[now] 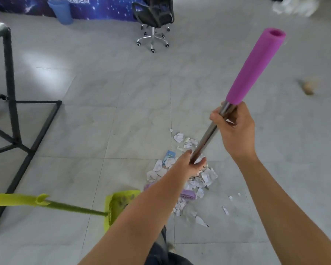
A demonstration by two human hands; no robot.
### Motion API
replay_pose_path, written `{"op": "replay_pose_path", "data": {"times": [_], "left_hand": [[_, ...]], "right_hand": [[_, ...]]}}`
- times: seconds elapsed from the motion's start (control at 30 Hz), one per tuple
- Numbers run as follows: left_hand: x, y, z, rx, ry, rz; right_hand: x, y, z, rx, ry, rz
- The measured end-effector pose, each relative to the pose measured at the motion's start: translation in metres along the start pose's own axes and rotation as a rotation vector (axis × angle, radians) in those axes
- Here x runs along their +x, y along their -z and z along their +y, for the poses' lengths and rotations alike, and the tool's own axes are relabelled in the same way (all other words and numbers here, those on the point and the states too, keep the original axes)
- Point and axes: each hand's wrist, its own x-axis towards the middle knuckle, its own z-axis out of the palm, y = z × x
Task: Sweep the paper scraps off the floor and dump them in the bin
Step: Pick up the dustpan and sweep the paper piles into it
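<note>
A black table frame (11, 92) stood at left, an office chair (156, 18) and blue bin (61, 12) far back. The right hand (236, 129) and left hand (189, 165) curled round the broom (254, 69) shaft above the paper scraps (208, 175), piled beside the green dustpan (122, 199). The left forearm partly hid the broom's head.

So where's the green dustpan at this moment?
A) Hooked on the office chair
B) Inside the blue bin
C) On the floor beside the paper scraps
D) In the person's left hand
C: the green dustpan lies on the floor tiles just left of the paper scraps, while the left hand and right hand both grip the broom's metal pole.
</note>
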Motion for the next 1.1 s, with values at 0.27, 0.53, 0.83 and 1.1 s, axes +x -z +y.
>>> {"op": "replay_pose_path", "data": {"times": [0.27, 0.53, 0.83, 1.1], "left_hand": [[0.045, -0.076, 0.025, 0.141, 0.075, -0.002], [0.103, -0.121, 0.056, 0.005, 0.098, -0.049], [0.156, -0.112, 0.097, 0.580, 0.001, -0.029], [0.173, -0.056, 0.117, 1.036, 0.121, 0.129]], "right_hand": [[0.044, 0.045, 0.025, 0.031, -0.114, 0.119], [0.047, 0.065, 0.054, 0.005, -0.266, 0.144], [0.035, -0.038, 0.182, -0.004, -0.403, 0.104], [0.007, -0.063, 0.242, -0.203, -0.561, -0.244]]}}
